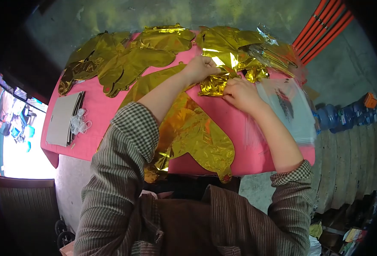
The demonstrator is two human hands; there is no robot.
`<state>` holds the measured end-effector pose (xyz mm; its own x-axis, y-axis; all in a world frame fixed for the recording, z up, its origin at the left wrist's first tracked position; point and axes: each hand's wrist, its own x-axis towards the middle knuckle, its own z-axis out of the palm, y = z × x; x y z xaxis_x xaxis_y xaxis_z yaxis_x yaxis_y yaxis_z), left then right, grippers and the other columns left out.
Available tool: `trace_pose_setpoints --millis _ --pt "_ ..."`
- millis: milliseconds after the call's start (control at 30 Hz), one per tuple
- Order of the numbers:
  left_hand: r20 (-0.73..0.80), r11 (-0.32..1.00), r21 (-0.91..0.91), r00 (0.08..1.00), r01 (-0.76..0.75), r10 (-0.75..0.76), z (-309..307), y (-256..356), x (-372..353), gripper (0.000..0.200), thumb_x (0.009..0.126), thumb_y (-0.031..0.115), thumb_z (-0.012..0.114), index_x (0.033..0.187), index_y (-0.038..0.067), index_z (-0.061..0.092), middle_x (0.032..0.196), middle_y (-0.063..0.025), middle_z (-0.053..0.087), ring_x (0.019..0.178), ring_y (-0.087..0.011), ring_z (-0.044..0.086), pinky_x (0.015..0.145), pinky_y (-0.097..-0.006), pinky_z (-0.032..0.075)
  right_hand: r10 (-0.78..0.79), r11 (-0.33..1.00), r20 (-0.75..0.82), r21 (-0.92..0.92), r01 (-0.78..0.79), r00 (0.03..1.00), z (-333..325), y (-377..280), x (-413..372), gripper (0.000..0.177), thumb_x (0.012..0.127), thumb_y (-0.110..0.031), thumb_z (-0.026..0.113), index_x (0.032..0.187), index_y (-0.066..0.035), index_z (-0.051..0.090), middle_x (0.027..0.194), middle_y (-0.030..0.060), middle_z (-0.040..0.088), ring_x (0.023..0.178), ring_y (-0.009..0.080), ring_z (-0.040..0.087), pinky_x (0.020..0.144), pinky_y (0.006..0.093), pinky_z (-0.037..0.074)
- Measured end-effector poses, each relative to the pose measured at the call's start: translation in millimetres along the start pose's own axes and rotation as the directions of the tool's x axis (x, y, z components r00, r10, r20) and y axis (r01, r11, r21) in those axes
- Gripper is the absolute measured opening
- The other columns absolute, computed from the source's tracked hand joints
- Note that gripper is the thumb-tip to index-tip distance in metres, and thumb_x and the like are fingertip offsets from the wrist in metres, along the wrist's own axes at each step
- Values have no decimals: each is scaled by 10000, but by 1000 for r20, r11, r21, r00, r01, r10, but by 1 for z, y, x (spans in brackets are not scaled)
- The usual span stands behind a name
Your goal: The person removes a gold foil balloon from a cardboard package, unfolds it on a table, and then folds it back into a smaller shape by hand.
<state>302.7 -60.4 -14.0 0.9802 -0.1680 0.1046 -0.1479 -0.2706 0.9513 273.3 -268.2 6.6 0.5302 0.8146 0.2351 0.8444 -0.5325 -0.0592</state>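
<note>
A crumpled gold foil balloon [213, 86] lies between my two hands on the pink-covered table. My left hand [200, 69] is closed in a pinch at its upper edge. My right hand [242, 94] pinches the foil from the right side, and the exact grip points are partly hidden by the fingers. Nearer to me, a large flat gold foil balloon [203, 141] spreads under my left forearm and reaches the front edge. More flat gold foil balloons [130, 64] lie at the back left, with shiny gold foil [224, 38] behind my hands.
Clear plastic bags [297, 115] are stacked at the right of the pink cloth [105, 100]. Grey cardboard sheets [62, 119] and white string [80, 122] lie at the left. Orange-red poles [323, 27] and blue water bottles [338, 117] are beyond the table's right side.
</note>
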Motion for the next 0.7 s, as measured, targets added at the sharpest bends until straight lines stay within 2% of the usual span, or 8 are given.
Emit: trace_pose_setpoints --millis 67,133,200,267,333,433,533,700 --pt "9 1000 -12 1000 -15 15 -1 -2 -1 179 762 166 754 745 42 626 659 1 600 590 -63 513 534 -240 428 21 999 45 28 -23 999 0 1 0 171 754 -200 681 831 -48 682 795 75 589 862 294 581 755 380 463" --pt "17 999 -24 999 -32 32 -1 -3 0 170 764 161 751 745 48 626 657 3 599 584 -61 510 531 -238 426 197 938 140 261 -228 970 -3 1 1 171 743 -215 676 809 -59 695 837 76 640 839 282 608 710 392 481" --pt "44 994 62 995 -91 89 -2 -2 -2 149 768 146 744 750 53 628 650 9 597 577 -55 503 526 -241 424 201 900 136 364 -238 970 3 12 1 154 745 -196 678 780 -47 692 781 78 648 765 257 619 680 372 483" --pt "73 999 41 997 -32 29 -5 0 -4 148 768 145 743 749 49 632 651 7 599 584 -57 508 532 -243 427 207 850 135 466 -247 969 4 17 4 143 747 -177 679 751 -35 689 724 80 656 691 232 629 650 352 485" --pt "110 1000 19 994 21 -23 -5 6 -7 147 769 144 742 748 44 636 652 5 602 591 -59 513 537 -245 430 382 644 286 600 -475 879 -5 18 7 92 757 -75 692 746 12 666 650 34 626 624 94 556 643 275 454" --pt "142 992 82 986 -100 88 -7 9 -12 172 772 172 741 750 31 645 662 2 608 615 -67 529 559 -252 441 291 668 205 656 -352 934 9 37 8 102 720 -51 725 685 6 647 606 10 605 580 71 526 580 268 445" --pt "172 996 78 984 -50 36 -8 11 -14 195 783 213 734 773 32 662 673 1 611 627 -71 531 574 -256 443 404 568 263 679 -465 876 5 34 12 165 668 -69 754 618 -10 608 562 4 574 536 55 497 494 260 405" --pt "307 974 225 950 -9 -62 -10 24 -18 203 847 228 679 822 27 676 716 19 625 684 -48 540 621 -232 450 414 552 264 688 -471 871 3 40 14 164 665 -84 768 624 -30 619 581 4 586 534 60 497 484 249 389"
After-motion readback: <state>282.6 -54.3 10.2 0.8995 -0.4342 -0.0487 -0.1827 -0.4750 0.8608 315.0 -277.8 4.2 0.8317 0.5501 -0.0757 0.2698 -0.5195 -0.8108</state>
